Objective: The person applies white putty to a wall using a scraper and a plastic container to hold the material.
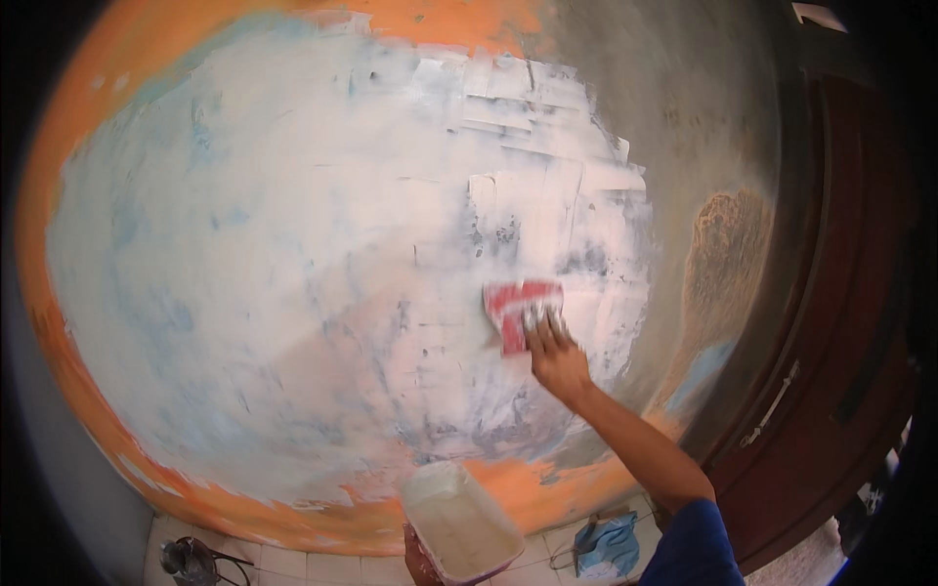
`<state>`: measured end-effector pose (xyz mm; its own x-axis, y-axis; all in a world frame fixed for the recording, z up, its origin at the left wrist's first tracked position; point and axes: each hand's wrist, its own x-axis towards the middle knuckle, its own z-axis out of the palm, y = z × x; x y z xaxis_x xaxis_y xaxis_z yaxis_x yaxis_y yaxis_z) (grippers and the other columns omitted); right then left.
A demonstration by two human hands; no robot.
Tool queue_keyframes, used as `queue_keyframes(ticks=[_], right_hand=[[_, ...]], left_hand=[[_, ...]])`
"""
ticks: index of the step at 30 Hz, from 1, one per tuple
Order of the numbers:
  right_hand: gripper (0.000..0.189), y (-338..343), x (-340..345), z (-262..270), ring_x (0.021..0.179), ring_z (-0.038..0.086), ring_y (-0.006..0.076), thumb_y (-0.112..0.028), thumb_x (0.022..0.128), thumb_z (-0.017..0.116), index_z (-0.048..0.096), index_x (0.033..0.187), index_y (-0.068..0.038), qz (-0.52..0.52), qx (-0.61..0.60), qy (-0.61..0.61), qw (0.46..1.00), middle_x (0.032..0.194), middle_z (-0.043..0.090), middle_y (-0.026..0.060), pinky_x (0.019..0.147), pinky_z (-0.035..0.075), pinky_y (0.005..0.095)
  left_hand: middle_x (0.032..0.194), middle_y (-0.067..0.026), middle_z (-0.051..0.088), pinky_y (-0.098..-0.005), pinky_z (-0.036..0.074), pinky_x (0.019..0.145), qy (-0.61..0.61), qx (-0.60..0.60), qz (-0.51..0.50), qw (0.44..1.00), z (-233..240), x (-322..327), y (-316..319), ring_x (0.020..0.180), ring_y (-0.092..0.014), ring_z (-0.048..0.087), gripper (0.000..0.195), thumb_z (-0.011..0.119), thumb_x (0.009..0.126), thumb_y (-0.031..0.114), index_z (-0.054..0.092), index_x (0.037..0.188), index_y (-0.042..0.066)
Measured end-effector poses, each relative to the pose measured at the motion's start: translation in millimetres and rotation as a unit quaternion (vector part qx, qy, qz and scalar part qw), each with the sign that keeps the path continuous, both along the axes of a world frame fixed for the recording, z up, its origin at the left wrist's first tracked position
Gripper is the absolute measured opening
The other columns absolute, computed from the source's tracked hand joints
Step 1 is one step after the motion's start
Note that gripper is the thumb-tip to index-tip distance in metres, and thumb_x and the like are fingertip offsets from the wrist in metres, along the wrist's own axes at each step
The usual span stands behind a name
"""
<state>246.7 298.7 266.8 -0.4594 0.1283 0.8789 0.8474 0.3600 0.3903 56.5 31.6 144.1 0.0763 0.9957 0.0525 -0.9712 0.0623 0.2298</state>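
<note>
My right hand (pixel 563 366) grips a red flat spreader (pixel 511 304), its blade laid against the wall. White smears cover the spreader and my fingertips. Around it spreads a broad patch of white filler (pixel 256 249), thinner and streaked with grey and blue in places, with ridged strokes toward the upper right. Low in the picture, my left hand (pixel 416 562) supports a rectangular plastic tub (pixel 462 524) from its left side; a pale whitish layer coats the inside. Most of that hand is hidden by the tub or cut off by the picture's bottom edge.
Orange paint (pixel 571 498) borders the filler, and bare grey plaster (pixel 674 132) lies to its right. A dark red door (pixel 828 308) with a metal bolt (pixel 769 406) stands at right. On the tiled floor (pixel 330 568) are a blue bag (pixel 608 546) and a dark metal object (pixel 189 560).
</note>
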Motion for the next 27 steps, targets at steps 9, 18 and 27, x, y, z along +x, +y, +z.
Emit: queue_keyframes(ticks=[9,18,27], right_hand=[[0.035,-9.0,17.2,154.3,0.079,0.066,0.0297,0.004,0.074,0.056,0.059,0.109,0.000,0.061,0.142,0.117,0.981,0.106,0.062,0.0205,0.062,0.055,0.0347],[0.051,-25.4,-31.0,-15.8,0.108,0.058,0.0384,0.000,0.074,0.057,0.050,0.124,0.005,-0.004,-0.031,-0.024,0.999,0.116,0.057,0.0244,0.079,0.055,0.0406],[0.035,-12.0,-38.4,151.6,0.100,0.060,0.0376,0.000,0.074,0.055,0.056,0.108,0.007,0.074,0.089,0.112,0.987,0.121,0.054,0.0257,0.066,0.056,0.0421]], left_hand=[[0.133,-0.0123,0.049,-0.0614,0.038,0.096,0.043,-0.108,0.070,0.991,-44.0,3.2,3.1,0.119,-0.038,0.049,0.061,0.034,0.092,0.055,0.039,0.138,0.015],[0.130,-0.0134,0.051,-0.0529,0.042,0.098,0.082,-0.192,0.102,0.973,-68.0,-12.4,-4.5,0.116,-0.033,0.052,0.061,0.034,0.093,0.053,0.039,0.136,0.011],[0.128,-0.0142,0.052,-0.0517,0.044,0.095,0.099,-0.149,0.169,0.969,-65.1,-14.6,-16.9,0.113,-0.033,0.053,0.058,0.036,0.094,0.050,0.041,0.135,0.009]])
